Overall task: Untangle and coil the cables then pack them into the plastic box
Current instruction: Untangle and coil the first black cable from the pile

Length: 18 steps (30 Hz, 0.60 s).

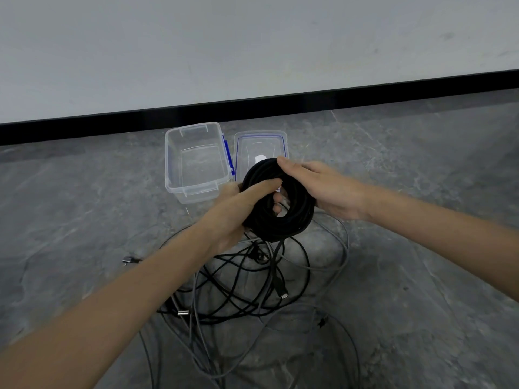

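Both hands are holding a black coiled cable point(293, 220) up above the floor point(84, 209), just in front of the plastic box point(193, 192). The left hand point(234, 211) is grasping the coil's left side: its thumb point(261, 189) is lying across the top of the loops and its fingers are wrapping under them, with fingertips point(277, 204) showing through the coil's centre hole. The right hand point(325, 189) is gripping the coil's right and far edge, with the thumb point(285, 164) pressing on the top rim and the palm lying against the outer loops. Its other fingers are hiding behind the coil, so I cannot tell exactly how they are curling. The coil is sitting between the two hands, tilted toward the camera, and partly covering the lid point(261, 141). A loose end is hanging from the coil's lower edge, running down to a plug point(284, 296) over the tangled cables point(238, 279). These are black and grey and are lying in a loose pile on the floor under the forearms. The box is standing open with nothing in it, and the blue-edged lid is lying just beside it on the right. A small silver connector point(127, 260) is poking out left of the left forearm
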Motion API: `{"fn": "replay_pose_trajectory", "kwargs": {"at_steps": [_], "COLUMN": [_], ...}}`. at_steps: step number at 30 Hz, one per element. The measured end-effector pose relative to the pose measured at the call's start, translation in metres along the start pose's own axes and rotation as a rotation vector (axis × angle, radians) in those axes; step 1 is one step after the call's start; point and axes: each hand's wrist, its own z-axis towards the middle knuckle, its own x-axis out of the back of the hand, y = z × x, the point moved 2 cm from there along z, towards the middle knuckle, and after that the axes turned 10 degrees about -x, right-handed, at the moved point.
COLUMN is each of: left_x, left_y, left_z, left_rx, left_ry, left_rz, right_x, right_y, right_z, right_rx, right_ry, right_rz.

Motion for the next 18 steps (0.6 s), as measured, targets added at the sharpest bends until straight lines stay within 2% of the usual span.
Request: {"fn": "replay_pose_trajectory", "kwargs": {"at_steps": [7,12,18], "left_x": [0.0044,0.0075,0.0088], "left_y": [-0.0053,-0.0042,-0.0034], "left_z": [0.0008,-0.0005,-0.0022], "left_rx": [0.056,0.048,0.140], "left_ry": [0.039,-0.020,-0.059], "left_rz": [0.094,-0.028,-0.113], "right_x": [0.0010,0.0006,-0.0038], "right_y": [0.0057,0.0063,0.0029], "right_z": [0.0008,0.0015,0.0019], "right_rx": [0.078,0.125,0.226], "right_ry": [0.114,0.152,0.218], "right_rz": [-0.110,-0.134,-0.279]}}
